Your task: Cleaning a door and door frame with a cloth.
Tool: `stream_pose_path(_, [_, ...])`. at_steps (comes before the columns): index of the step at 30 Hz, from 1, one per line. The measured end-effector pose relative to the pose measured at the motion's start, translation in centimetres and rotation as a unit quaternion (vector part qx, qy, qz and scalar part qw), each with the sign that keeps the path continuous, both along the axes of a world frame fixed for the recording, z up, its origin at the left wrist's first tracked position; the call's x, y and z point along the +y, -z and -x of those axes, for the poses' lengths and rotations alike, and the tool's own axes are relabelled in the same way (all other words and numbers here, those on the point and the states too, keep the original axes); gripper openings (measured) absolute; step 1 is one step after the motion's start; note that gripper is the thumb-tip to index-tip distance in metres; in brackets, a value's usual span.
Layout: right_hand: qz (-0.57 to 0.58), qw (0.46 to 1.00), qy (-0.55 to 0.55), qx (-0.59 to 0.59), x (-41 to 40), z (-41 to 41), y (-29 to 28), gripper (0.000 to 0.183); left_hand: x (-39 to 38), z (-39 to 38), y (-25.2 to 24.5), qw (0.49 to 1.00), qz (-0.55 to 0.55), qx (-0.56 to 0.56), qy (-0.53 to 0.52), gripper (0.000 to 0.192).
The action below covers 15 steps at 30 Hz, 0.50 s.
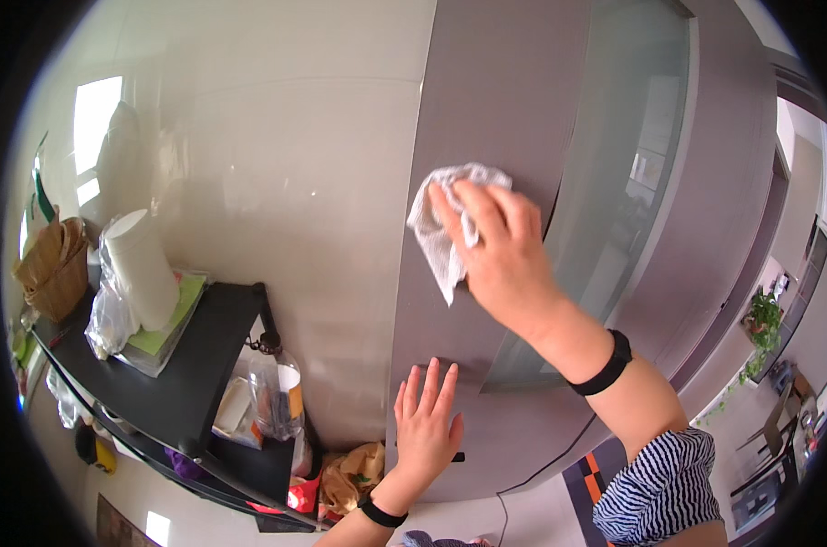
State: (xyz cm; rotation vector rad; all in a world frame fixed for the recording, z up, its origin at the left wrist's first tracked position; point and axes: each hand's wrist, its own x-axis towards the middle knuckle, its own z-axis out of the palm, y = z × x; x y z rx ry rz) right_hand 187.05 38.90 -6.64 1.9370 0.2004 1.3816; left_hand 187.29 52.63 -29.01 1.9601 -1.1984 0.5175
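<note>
My right hand point(499, 243) presses a crumpled white cloth point(447, 225) against the grey frame of a door point(488, 89) with a frosted glass panel point(611, 157). Part of the cloth hangs below the fingers, and its underside is hidden. Lower down, my left hand point(427, 424) rests with spread fingers on or close to the same door, holding nothing. A small black handle or fitting point(458, 457) shows just beside the left hand. Black bands circle both wrists.
A black shelf unit point(160, 396) at the left carries a paper roll point(143, 267), wicker baskets point(61, 267) and a plastic container point(276, 396). Below it lies a brown paper bag point(352, 475). A dark cable point(550, 465) runs along the door's bottom. A hanging plant point(762, 318) and chairs are at the right.
</note>
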Motion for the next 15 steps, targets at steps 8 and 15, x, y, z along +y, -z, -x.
stream_pose_path(8, [0.010, 0.987, -0.063, 0.149, -0.6, -0.4, 11.9, 0.046, 1.3, 0.3, 3.8, 0.997, -0.019, 0.068, -0.009, 0.080])
stream_pose_path(15, [0.056, 0.964, -0.039, 0.255, -1.8, 0.7, 22.1, 0.051, 4.0, 0.4, 7.7, 0.992, -0.064, 0.102, -0.038, 0.062])
